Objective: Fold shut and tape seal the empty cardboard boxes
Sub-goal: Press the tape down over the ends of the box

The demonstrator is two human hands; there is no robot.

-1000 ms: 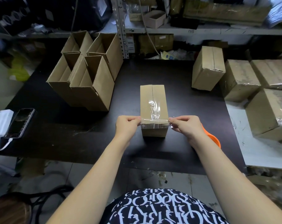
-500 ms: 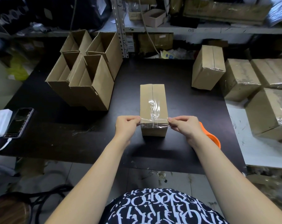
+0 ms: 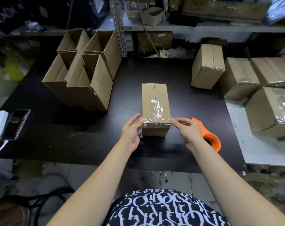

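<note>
The plain brown cardboard box stands mid-way across the black table in front of me. Its top flaps are folded shut and meet along a centre seam. Wrinkled clear tape runs along the near part of that seam, and a second strip crosses the near top edge from side to side.

My left hand is spread open with the fingers straight, their tips against the box's left side where the cross strip ends. My right hand has curled fingers. Forefinger and thumb meet at the strip's right end on the box edge, but I cannot tell whether they pinch the tape or only press it.

An orange plastic tape dispenser lies just behind my right wrist. Open cardboard boxes cluster far left, and taped cardboard boxes sit to the right. A black smartphone lies at the table's left edge.

My dark garment carries white letter-like shapes, with no word I can read. The scribbles on the shelf edge are too small to read.
</note>
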